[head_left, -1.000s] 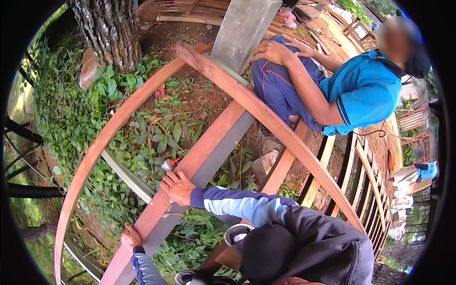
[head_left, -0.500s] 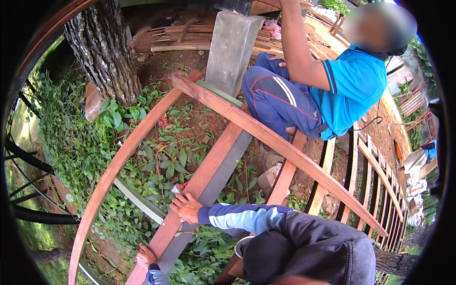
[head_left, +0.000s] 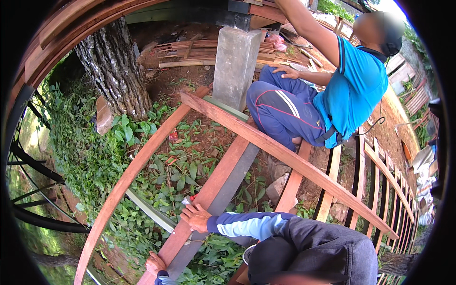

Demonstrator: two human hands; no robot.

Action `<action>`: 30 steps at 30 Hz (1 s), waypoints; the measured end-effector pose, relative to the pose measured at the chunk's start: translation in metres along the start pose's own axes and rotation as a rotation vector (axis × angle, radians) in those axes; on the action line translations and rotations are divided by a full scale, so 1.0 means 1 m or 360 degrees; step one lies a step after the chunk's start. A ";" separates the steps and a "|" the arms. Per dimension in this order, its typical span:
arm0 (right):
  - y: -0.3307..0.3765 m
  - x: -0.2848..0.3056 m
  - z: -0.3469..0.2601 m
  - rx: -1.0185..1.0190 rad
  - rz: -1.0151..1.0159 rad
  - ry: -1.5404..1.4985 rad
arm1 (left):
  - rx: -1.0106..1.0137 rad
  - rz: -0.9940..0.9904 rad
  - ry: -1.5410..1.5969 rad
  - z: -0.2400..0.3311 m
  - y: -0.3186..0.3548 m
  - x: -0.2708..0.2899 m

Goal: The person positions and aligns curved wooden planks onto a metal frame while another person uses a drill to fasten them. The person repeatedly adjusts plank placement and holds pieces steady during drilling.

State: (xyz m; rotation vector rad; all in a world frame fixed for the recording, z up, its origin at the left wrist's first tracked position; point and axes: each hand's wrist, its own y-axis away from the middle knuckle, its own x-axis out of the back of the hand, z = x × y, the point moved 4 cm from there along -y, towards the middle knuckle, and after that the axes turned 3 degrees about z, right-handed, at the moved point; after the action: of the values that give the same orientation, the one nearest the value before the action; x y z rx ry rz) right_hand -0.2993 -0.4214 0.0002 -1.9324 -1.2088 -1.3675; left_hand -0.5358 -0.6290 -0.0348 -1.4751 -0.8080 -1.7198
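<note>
At the far left a curved reddish-brown wooden rail (head_left: 124,183) sweeps from the near left edge up toward the middle, above a bank of green leafy weeds (head_left: 95,156) and beside a rough grey tree trunk (head_left: 114,71) standing farther back. Just right of the rail, a straight reddish wooden plank (head_left: 216,183) runs from the near edge up toward the middle of the scene, with a grey metal beam (head_left: 237,175) lying against its right side. The person's left hand (head_left: 156,263) sits low on the plank's near end, fingers curled over its left edge in a grip. A little farther along, the right hand (head_left: 194,217), at the end of a blue sleeve, lies on top of the same plank with its fingers bent down and pressed on the wood; something small and red-and-white (head_left: 189,199) touches its fingertips, too small to identify, and whether the fingers pinch it I cannot tell. Beyond, a grey concrete post (head_left: 235,64) stands upright on bare soil. A long reddish wooden board (head_left: 285,156) crosses diagonally from the post toward the near right. Farther right, another person in a bright blue shirt (head_left: 354,90) and dark blue trousers sits on the frame, one arm raised.
</note>
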 end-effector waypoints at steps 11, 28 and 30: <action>-0.003 0.003 -0.001 -0.0015 -0.0054 0.0064 | -0.0067 0.0012 0.0019 0.001 0.002 0.004; -0.006 -0.007 0.000 -0.0026 -0.0048 0.0137 | -0.0026 0.0013 -0.0007 0.002 0.001 0.002; -0.005 -0.007 -0.002 -0.0017 -0.0049 0.0138 | -0.0057 0.0024 0.0049 -0.005 -0.001 -0.005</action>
State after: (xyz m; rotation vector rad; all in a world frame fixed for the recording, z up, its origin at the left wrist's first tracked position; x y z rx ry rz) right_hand -0.3053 -0.4231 -0.0064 -1.8491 -1.1969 -1.4607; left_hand -0.5388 -0.6316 -0.0404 -1.4713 -0.7523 -1.7496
